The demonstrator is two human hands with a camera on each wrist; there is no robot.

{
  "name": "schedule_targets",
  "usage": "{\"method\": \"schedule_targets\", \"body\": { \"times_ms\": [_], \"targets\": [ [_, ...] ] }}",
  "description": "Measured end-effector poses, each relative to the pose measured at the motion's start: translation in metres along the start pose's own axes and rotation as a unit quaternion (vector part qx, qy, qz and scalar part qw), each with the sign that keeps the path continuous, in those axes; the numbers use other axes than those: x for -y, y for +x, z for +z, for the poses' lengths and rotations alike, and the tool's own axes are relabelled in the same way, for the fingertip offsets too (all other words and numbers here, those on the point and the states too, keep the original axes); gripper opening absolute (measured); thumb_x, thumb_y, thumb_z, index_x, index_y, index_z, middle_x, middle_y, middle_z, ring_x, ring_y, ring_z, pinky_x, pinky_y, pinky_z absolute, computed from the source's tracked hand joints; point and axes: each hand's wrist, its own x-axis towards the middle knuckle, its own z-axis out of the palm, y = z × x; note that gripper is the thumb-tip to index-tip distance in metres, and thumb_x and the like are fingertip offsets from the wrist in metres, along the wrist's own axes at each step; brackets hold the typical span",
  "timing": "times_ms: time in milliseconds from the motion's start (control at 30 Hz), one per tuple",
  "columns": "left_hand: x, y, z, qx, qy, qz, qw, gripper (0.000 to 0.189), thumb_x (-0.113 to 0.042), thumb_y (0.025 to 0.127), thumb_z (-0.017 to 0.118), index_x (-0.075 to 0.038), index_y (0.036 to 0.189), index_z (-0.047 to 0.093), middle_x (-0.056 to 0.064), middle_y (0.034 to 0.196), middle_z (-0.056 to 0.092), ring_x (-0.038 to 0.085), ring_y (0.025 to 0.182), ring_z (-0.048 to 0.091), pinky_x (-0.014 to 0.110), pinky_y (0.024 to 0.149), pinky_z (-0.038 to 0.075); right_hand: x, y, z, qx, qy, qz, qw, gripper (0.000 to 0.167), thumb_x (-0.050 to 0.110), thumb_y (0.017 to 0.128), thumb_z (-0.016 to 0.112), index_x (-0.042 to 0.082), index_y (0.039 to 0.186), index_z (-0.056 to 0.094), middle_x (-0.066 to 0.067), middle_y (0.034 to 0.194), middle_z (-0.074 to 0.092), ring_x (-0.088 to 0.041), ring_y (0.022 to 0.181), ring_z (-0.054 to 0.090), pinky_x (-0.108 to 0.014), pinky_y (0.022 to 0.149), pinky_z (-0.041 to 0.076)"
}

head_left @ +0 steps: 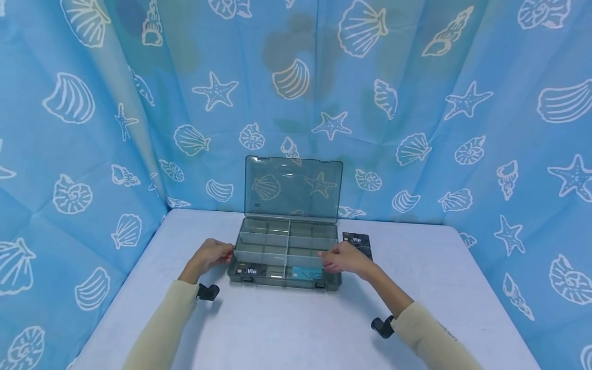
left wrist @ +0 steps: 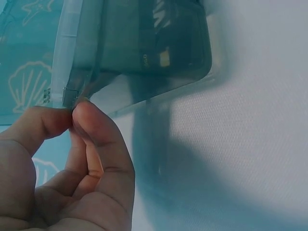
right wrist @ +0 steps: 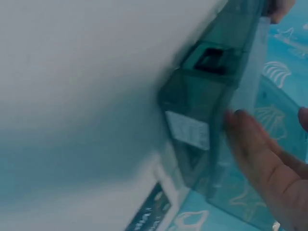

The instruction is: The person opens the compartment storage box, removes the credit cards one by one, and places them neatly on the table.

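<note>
A smoky translucent compartment box point(head_left: 284, 282) stands on the white table with its lid point(head_left: 292, 187) raised at the back. Whitish clear dividers point(head_left: 261, 257) split its inside. At the box's left side, my left hand point(head_left: 214, 253) pinches the end of a clear divider point(left wrist: 67, 53) between thumb and forefinger. My right hand point(head_left: 344, 257) is at the right side; in the right wrist view its nearly straight fingers point(right wrist: 257, 156) touch the box's upper edge, the thumb apart. In the front row lie a black Vip card point(head_left: 251, 270) and a teal card point(head_left: 307, 273).
Beyond my right hand, a black Vip card point(head_left: 356, 239) lies on the white tabletop point(head_left: 287, 329), partly hidden. A blue curtain point(head_left: 296, 118) with shell and starfish prints hangs behind the table. Dark wrist mounts point(head_left: 383, 327) sit below both hands.
</note>
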Motion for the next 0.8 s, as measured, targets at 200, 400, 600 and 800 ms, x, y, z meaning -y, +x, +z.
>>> {"method": "schedule_targets", "body": {
  "times_ms": [200,400,600,800],
  "targets": [
    [0.004,0.0,0.0,-0.002,-0.001,-0.001,1.0,0.033,-0.011,0.096,0.055,0.013,0.118,0.056,0.012,0.092,0.061,0.017,0.076,0.06,0.027,0.07,0.055,0.0,-0.002,0.012,0.03,-0.039,0.022,0.9986,0.042,0.033,0.096,0.061,-0.007,0.103,0.069,-0.013,0.096,0.069,-0.023,0.087,0.068,-0.039,0.079,0.057],
    [0.003,-0.001,0.002,-0.005,0.001,-0.003,1.0,0.033,-0.011,0.096,0.055,0.013,0.119,0.056,0.013,0.093,0.061,0.017,0.078,0.06,0.027,0.069,0.055,-0.009,0.005,0.028,0.03,-0.035,0.026,0.9986,0.05,0.038,0.093,0.064,-0.006,0.117,0.065,-0.011,0.107,0.068,-0.023,0.096,0.065,-0.042,0.085,0.054],
    [0.001,-0.001,0.001,-0.003,-0.002,-0.006,1.0,0.033,-0.011,0.096,0.054,0.013,0.12,0.055,0.013,0.094,0.06,0.018,0.078,0.06,0.027,0.069,0.055,-0.008,0.004,0.036,0.031,0.062,0.029,0.9972,0.058,0.035,0.094,0.063,-0.011,0.127,0.054,-0.018,0.124,0.061,-0.033,0.113,0.06,-0.052,0.101,0.043],
    [-0.001,0.001,0.0,-0.006,-0.003,-0.013,0.9999,0.034,-0.012,0.096,0.055,0.012,0.121,0.055,0.013,0.094,0.061,0.017,0.078,0.061,0.027,0.07,0.055,-0.006,0.004,0.036,0.035,0.268,0.059,0.9608,0.064,0.021,0.095,0.06,-0.019,0.137,0.03,-0.03,0.138,0.037,-0.043,0.129,0.041,-0.05,0.11,0.033]
  ]
}}
